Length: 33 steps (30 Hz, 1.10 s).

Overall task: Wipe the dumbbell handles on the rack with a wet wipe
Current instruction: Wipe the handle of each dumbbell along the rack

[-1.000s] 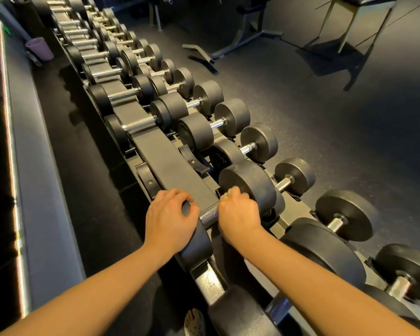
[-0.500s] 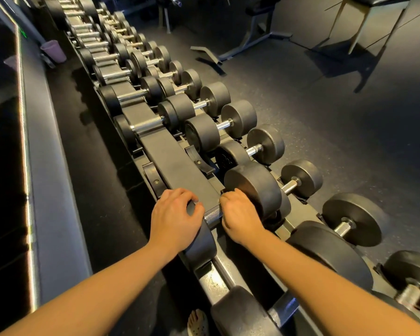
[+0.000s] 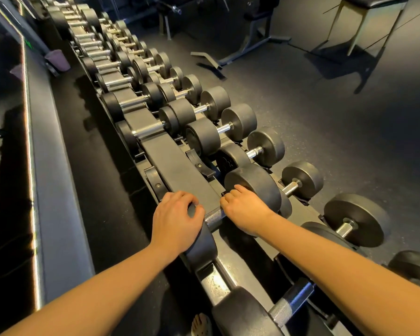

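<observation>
**Wipe unseen, fingers tight against a heavy head**

The right hand is curled down round the handle of a dumbbell on the rack. It sits at the end that meets the far head, and its knuckles touch that head. The left hand lies over the near head with its fingers bent over the upper rim, which looks like a steadying hold. Between the two grips a short stretch of bare knurled steel shows. No wipe is visible; it may be folded inside the right palm, but I cannot tell.

That is the first risk. If the palm holds nothing, or the wipe has bunched to one side, skin rubs the steel and the handle gets no cleaning.

The second risk is coverage. The right grip sits hard against the far head, so the stretch toward the left thumb is likely to be missed unless the stroke runs the whole way across. The underside also needs a twist of the wrist, not just a slide.

The third risk is pinching. The right fingertips are hidden beyond the handle, on the rack side. If the left hand eases off while the right twists, the dumbbell could roll or shift in its cradle and trap them.

The knurling may also snag a thin wet wipe and leave shreds behind. Wet steel would make either grip less sure.
</observation>
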### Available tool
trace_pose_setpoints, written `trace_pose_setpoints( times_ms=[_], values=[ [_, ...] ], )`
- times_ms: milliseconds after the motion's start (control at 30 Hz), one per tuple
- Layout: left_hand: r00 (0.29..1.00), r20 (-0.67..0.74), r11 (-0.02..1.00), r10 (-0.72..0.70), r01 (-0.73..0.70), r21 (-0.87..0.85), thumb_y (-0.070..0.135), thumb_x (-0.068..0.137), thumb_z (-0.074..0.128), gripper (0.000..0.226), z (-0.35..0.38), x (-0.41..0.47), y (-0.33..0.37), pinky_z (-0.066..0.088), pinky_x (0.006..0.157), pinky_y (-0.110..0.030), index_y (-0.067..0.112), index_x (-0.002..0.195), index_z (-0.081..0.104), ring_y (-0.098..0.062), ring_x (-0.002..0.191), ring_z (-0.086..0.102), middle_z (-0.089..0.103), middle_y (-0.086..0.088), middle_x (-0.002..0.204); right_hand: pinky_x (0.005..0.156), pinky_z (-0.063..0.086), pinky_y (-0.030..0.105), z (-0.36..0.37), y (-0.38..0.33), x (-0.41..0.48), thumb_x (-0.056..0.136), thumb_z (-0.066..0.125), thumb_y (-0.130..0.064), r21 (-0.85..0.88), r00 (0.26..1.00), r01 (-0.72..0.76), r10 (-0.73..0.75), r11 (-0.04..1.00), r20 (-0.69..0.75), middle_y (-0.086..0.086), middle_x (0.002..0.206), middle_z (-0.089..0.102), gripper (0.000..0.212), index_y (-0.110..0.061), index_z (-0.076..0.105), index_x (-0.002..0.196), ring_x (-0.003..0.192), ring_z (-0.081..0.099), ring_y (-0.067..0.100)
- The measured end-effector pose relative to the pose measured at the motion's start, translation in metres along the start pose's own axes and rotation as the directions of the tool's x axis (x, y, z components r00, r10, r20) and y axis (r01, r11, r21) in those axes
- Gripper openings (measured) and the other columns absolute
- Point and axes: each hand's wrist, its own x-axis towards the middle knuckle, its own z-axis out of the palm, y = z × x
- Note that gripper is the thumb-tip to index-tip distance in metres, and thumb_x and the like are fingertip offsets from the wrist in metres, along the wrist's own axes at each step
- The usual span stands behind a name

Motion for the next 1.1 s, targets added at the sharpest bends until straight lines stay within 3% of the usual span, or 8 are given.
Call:
trace_pose_setpoints(
  times_ms=[167,400,600,700,800,867,967,1100],
  values=[
    [1.000,-0.006,1.000,-0.012,0.012,0.007,0.040,0.095,0.055,0.019,0.002,0.001,-0.001,0.052,0.084,-0.032,0.029,0.096,0.070,-0.006,0.098,0.053,0.065,0.015,0.100,0.093,0.049,0.039,-0.030,0.007,0.014,0.092,0.069,-0.018,0.016,0.988,-0.011,0.009,1.000,0.156,0.009,0.113,0.069,0.037,-0.016,0.059,0.128,0.104,0.065,0.028],
    [1.000,-0.008,1.000,-0.011,0.011,0.005,0.041,0.095,0.054,0.020,0.002,0.001,-0.001,0.052,0.084,-0.031,0.030,0.096,0.070,-0.005,0.097,0.052,0.064,0.016,0.099,0.086,0.053,0.038,-0.039,0.007,0.025,0.095,0.068,-0.021,0.250,0.980,-0.101,0.052,0.963,0.193,0.012,0.117,0.060,0.031,-0.011,0.065,0.125,0.104,0.062,0.029],
    [1.000,-0.001,1.000,-0.010,0.010,-0.002,0.040,0.095,0.055,0.019,0.000,0.000,0.000,0.051,0.085,-0.031,0.029,0.098,0.070,-0.005,0.098,0.052,0.063,0.015,0.098,0.073,0.050,0.038,-0.032,-0.025,0.014,0.097,0.057,-0.012,0.815,0.981,-0.165,0.006,0.555,0.194,0.005,0.082,0.062,0.018,-0.018,0.059,0.081,0.082,0.062,0.024],
    [1.000,0.006,1.000,-0.014,0.014,0.002,0.042,0.095,0.054,0.020,0.000,0.000,0.001,0.051,0.084,-0.031,0.029,0.098,0.069,-0.005,0.098,0.052,0.062,0.016,0.097,0.067,0.042,0.033,-0.029,-0.037,0.002,0.097,0.056,-0.009,0.820,0.994,-0.106,0.052,0.562,0.093,0.001,0.076,0.055,0.028,-0.023,0.051,0.073,0.076,0.055,0.022],
    [1.000,0.011,1.000,-0.013,0.012,0.014,0.042,0.095,0.053,0.021,0.000,0.000,0.001,0.051,0.085,-0.030,0.029,0.099,0.070,-0.005,0.098,0.051,0.063,0.016,0.099,0.082,0.051,0.037,-0.025,-0.028,-0.002,0.093,0.065,-0.015,0.599,0.994,-0.083,0.110,0.796,-0.008,0.005,0.099,0.062,0.002,-0.014,0.067,0.094,0.092,0.062,0.023],
    [1.000,0.009,1.000,-0.009,0.009,0.009,0.040,0.095,0.054,0.020,0.000,0.000,0.000,0.049,0.085,-0.029,0.029,0.100,0.070,-0.005,0.099,0.051,0.064,0.015,0.101,0.085,0.050,0.033,-0.018,-0.014,0.000,0.092,0.068,-0.018,0.484,0.971,-0.221,0.237,0.847,0.027,0.008,0.112,0.061,0.019,-0.013,0.071,0.110,0.101,0.065,0.027],
    [1.000,0.000,1.000,-0.003,0.003,0.004,0.041,0.095,0.054,0.021,0.000,0.000,-0.001,0.049,0.085,-0.028,0.029,0.100,0.071,-0.004,0.099,0.051,0.064,0.016,0.101,0.079,0.046,0.030,-0.014,-0.015,-0.001,0.095,0.067,-0.019,0.462,0.913,-0.372,0.406,0.805,0.027,0.009,0.112,0.059,0.020,-0.011,0.069,0.113,0.097,0.065,0.027],
    [1.000,0.002,1.000,-0.009,0.009,0.007,0.046,0.093,0.048,0.028,0.001,0.000,-0.001,0.050,0.083,-0.030,0.029,0.098,0.070,-0.006,0.098,0.052,0.064,0.016,0.098,0.076,0.047,0.038,-0.011,-0.056,-0.004,0.097,0.058,-0.015,0.793,0.933,-0.222,0.359,0.567,0.004,0.006,0.088,0.060,0.020,-0.019,0.062,0.078,0.082,0.058,0.023]
  ],
)
